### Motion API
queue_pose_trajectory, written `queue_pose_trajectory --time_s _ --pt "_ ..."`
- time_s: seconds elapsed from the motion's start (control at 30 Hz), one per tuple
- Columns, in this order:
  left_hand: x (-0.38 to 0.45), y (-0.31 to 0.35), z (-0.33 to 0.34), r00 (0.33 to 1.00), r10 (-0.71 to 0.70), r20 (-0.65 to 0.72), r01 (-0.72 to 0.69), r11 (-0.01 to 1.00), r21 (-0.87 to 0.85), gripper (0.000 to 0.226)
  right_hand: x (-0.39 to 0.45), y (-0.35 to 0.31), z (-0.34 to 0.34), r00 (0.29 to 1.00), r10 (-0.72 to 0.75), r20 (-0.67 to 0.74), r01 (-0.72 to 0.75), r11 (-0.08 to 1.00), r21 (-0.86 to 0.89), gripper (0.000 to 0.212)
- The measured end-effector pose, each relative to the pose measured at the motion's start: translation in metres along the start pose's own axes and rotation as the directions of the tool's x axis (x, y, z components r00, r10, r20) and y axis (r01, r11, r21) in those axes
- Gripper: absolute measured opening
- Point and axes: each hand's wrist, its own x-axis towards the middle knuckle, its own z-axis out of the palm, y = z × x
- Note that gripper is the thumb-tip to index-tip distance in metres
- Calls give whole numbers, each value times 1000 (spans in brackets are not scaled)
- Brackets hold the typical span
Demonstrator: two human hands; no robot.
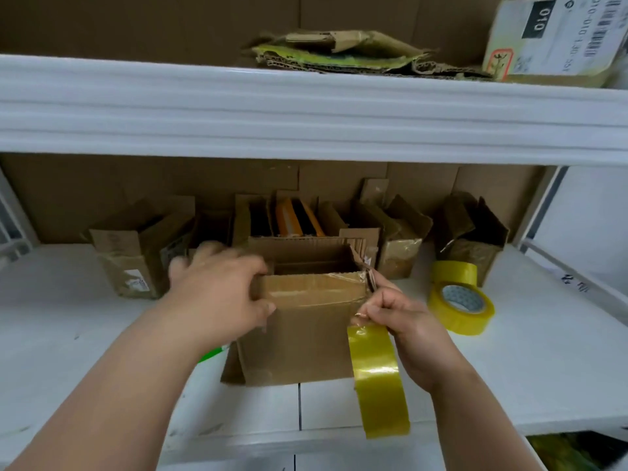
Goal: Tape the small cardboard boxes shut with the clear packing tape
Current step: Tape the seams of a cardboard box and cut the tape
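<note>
Two hands at work on the white shelf [509, 368]. Left hand [221, 294], blurred, curls over the left top edge of the near cardboard box [306, 334], which stands open-topped at the shelf's middle. Right hand [404, 321] pinches the upper end of one hanging strip of yellowish tape [377, 375] at the box's right corner. Two tape rolls [460, 300], stacked, sit right of the box. Roughly five opened boxes [136, 253] line the far wall; their contents are hard to make out. Upper shelf: one flattened carton [339, 52], and one labelled box [557, 39] cut off at right.
</note>
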Motion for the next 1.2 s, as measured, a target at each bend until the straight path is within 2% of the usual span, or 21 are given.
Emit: queue_pose_trajectory --time_s 0.07,0.17,0.23,0.33,0.4,0.43,0.5,0.6,0.67,0.73,0.8,0.87,0.9,0.97,1.03,1.13,1.2 --pt "4 29 -1 992 102 -68 -104 994 -21 53 -1 3 1 1000 -8 -13 8 1000 -9 11" --pt "12 68 13 964 251 -89 -261 955 -137 54 -1 8 0 999 -28 -26 28 1000 -5 14" --pt "19 76 19 969 229 -92 -243 953 -182 50 -5 11 -5 1000 -18 -14 19 997 76 13" --pt "24 75 24 982 187 16 -172 933 -317 42 -7 14 -17 999 31 35 -40 955 295 8" --pt "22 72 23 984 165 63 -124 901 -415 39 -5 13 -23 992 43 117 -88 906 415 20" --pt "21 73 22 985 167 36 -136 895 -424 38 -3 12 -26 988 36 152 -99 900 425 30" --pt "20 79 19 982 171 -84 -190 904 -382 35 1 8 -31 982 56 180 -123 914 387 31" --pt "20 87 23 956 148 -254 -227 920 -320 46 9 8 -37 982 63 179 -111 956 273 7" --pt "18 88 35 942 125 -311 -223 926 -305 59 16 7 -40 977 42 209 -74 986 149 9" --pt "17 86 49 934 77 -350 -207 913 -351 67 21 7 -44 968 36 250 -63 993 99 12" --pt "18 84 57 911 25 -412 -207 892 -403 63 24 7 -46 964 7 264 -25 998 64 10" --pt "21 80 60 878 41 -477 -263 874 -409 48 27 6 -46 959 -33 283 25 999 31 9" --pt "21 79 57 869 44 -493 -280 864 -417 50 29 6 -45 953 -38 300 38 999 6 9" --pt "22 74 47 885 4 -465 -245 854 -458 53 34 8 -45 948 -10 317 35 997 -73 9" --pt "25 66 35 905 -42 -423 -152 898 -414 71 39 10 -47 951 19 310 29 988 -149 10" --pt "36 52 18 974 -102 -204 52 970 -237 91 42 11 -49 956 41 290 11 984 -175 11" --pt "47 41 14 990 -135 -43 124 971 -205 94 40 9 -48 955 34 293 8 990 -143 12"
